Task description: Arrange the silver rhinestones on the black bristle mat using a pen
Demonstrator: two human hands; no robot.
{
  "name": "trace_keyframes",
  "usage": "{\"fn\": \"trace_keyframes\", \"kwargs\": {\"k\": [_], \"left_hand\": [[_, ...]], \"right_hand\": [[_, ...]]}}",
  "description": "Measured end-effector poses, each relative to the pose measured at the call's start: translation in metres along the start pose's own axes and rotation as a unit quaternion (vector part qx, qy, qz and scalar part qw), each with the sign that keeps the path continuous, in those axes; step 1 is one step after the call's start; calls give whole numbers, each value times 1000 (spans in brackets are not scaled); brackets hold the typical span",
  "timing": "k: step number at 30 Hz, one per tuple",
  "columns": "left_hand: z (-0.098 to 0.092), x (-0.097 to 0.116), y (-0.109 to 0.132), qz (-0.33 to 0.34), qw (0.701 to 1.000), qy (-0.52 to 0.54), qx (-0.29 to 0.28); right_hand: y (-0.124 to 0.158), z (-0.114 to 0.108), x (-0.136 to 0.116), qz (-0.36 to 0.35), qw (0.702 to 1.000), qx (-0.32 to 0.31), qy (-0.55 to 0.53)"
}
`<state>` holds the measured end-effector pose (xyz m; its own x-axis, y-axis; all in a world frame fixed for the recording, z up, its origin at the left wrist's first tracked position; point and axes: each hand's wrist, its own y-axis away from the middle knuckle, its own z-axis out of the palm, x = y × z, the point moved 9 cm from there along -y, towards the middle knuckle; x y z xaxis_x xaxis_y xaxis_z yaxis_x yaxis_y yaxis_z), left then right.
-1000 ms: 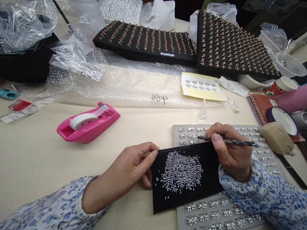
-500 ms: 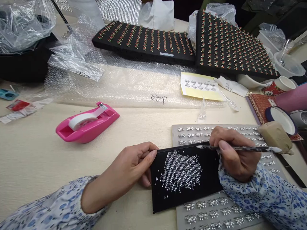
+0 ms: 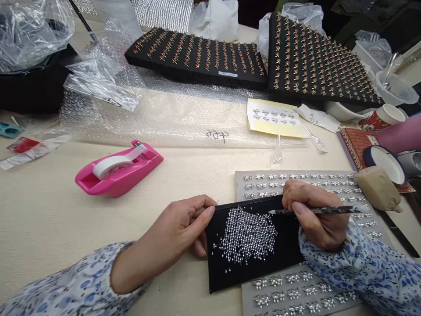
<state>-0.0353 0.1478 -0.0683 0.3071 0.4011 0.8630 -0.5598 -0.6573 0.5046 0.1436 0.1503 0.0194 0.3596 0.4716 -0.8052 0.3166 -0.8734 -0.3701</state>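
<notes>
The left hand grips one black pad of countless loose rhinestones; the right hand pinches one slim stylus.

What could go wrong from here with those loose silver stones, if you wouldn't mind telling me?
The left hand holds the edge of the black board, which sits partly over the grey tray, so a tip might spill the loose silver stones. The pointed tool in the right hand could also flick stones away.
</notes>
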Motion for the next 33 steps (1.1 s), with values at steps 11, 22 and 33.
{"fn": "trace_keyframes", "kwargs": {"k": [11, 22, 33], "left_hand": [[0, -2, -1, -2, 1000, 3, 0], [1, -2, 0, 4, 1000, 1, 0], [0, -3, -1, 3, 1000, -2, 2]], "right_hand": [[-10, -12, 1, 19, 989, 102, 101], [-8, -10, -2, -8, 985, 96, 142], [-9, -9, -4, -18, 984, 95, 152]]}}
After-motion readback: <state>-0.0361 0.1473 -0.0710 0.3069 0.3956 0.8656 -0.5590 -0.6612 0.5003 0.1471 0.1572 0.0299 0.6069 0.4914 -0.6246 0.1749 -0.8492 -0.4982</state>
